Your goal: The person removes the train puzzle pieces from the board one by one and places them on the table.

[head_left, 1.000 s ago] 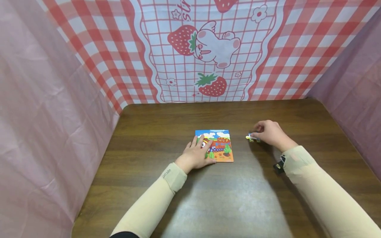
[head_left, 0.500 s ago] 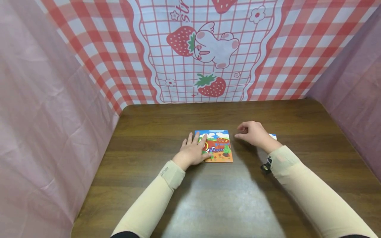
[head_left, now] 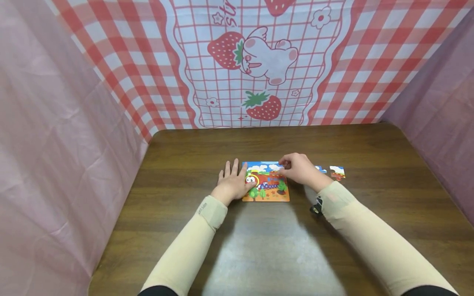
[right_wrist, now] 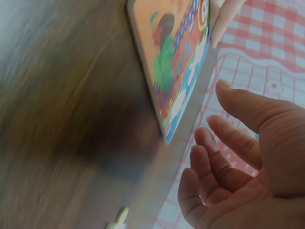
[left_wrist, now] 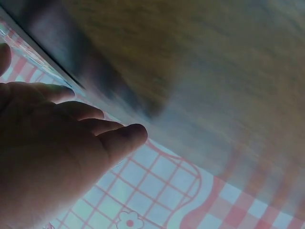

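A colourful jigsaw puzzle (head_left: 268, 191) with a red cartoon train lies mid-table. My left hand (head_left: 231, 185) is spread flat at its left edge, the thumb reaching over the picture. In the left wrist view, the left hand (left_wrist: 62, 129) has its fingers straight near the table. My right hand (head_left: 300, 169) is at the puzzle's upper right corner. The right wrist view shows the right hand (right_wrist: 248, 157) with loosely curled fingers, thumb apart, and nothing held. Two loose jigsaw pieces (head_left: 337, 172) lie right of the right hand, one partly hidden behind it.
The brown wooden table (head_left: 185, 164) has a red and white checked cloth (head_left: 266, 61) hanging behind it. Pink curtains (head_left: 66, 144) hang at both sides. A black wrist-worn device (head_left: 316, 206) sits under the right wrist.
My right hand has moved left, away from the loose pieces, to the puzzle's upper right corner. My left hand has slid left, uncovering more of the train picture.
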{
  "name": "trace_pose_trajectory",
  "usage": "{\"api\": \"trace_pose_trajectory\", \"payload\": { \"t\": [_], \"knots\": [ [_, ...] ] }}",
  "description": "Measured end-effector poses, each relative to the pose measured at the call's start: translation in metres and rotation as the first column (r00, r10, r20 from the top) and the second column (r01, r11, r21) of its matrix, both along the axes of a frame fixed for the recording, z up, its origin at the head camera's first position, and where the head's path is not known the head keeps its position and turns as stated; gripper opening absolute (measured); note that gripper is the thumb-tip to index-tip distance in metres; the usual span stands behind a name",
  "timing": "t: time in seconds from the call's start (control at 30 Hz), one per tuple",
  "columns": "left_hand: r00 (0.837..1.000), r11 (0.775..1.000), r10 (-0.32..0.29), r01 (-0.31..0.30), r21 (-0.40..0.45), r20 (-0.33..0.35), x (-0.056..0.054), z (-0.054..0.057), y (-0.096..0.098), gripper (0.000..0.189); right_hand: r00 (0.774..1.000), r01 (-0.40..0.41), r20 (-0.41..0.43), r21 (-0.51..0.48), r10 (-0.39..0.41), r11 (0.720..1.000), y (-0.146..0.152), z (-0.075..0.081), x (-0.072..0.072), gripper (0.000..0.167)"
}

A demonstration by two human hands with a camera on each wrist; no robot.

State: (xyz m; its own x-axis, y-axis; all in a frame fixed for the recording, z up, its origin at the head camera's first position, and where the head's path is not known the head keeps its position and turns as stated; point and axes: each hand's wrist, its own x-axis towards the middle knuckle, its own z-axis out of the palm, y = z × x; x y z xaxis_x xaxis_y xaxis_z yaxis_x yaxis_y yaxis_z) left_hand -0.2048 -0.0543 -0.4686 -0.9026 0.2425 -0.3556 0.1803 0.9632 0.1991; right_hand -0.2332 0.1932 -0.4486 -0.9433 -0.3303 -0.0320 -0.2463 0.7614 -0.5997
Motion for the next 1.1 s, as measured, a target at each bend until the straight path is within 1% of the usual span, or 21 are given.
{"api": "trace_pose_trajectory", "payload": {
  "t": [0.1, 0.2, 0.37, 0.47, 0.57, 0.73, 0.97, 1.1],
  "knots": [
    [1.0, 1.0, 0.012, -0.012, -0.012, 0.024, -0.003, -0.004, -0.002, 0.08, 1.0, -0.022, 0.008, 0.004, 0.022, 1.0, -0.01, -0.001, 0.0, 0.035],
    [0.999, 1.0, 0.021, -0.021, -0.015, 0.042, -0.004, -0.005, -0.003, 0.08, 0.999, -0.045, 0.017, 0.011, 0.045, 0.999, -0.02, -0.002, 0.0, 0.034],
    [0.999, 0.999, 0.036, -0.036, 0.006, 0.04, -0.002, 0.001, -0.004, 0.077, 0.996, -0.079, 0.036, 0.031, 0.077, 0.996, -0.034, -0.004, 0.0, 0.035],
    [0.998, 0.999, 0.045, -0.045, 0.003, 0.032, -0.002, 0.003, -0.005, 0.077, 0.995, -0.088, 0.051, 0.045, 0.086, 0.995, -0.042, -0.004, -0.001, 0.037],
    [0.998, 0.999, 0.052, -0.052, -0.004, 0.035, -0.003, 0.003, -0.006, 0.079, 0.994, -0.094, 0.058, 0.063, 0.091, 0.994, -0.049, -0.005, -0.003, 0.039],
    [0.996, 0.998, 0.061, -0.061, -0.007, 0.059, -0.003, 0.003, -0.005, 0.081, 0.994, -0.099, 0.059, 0.098, 0.094, 0.99, -0.061, -0.008, -0.008, 0.044],
    [0.997, 0.998, 0.056, -0.056, -0.009, 0.058, -0.003, 0.004, -0.003, 0.082, 0.993, -0.116, 0.026, 0.16, 0.114, 0.98, -0.068, -0.009, -0.014, 0.05],
    [0.997, 0.999, 0.053, -0.053, -0.008, 0.058, -0.003, 0.006, -0.004, 0.081, 0.993, -0.115, 0.03, 0.175, 0.112, 0.978, -0.071, -0.009, -0.015, 0.05]
  ]
}}
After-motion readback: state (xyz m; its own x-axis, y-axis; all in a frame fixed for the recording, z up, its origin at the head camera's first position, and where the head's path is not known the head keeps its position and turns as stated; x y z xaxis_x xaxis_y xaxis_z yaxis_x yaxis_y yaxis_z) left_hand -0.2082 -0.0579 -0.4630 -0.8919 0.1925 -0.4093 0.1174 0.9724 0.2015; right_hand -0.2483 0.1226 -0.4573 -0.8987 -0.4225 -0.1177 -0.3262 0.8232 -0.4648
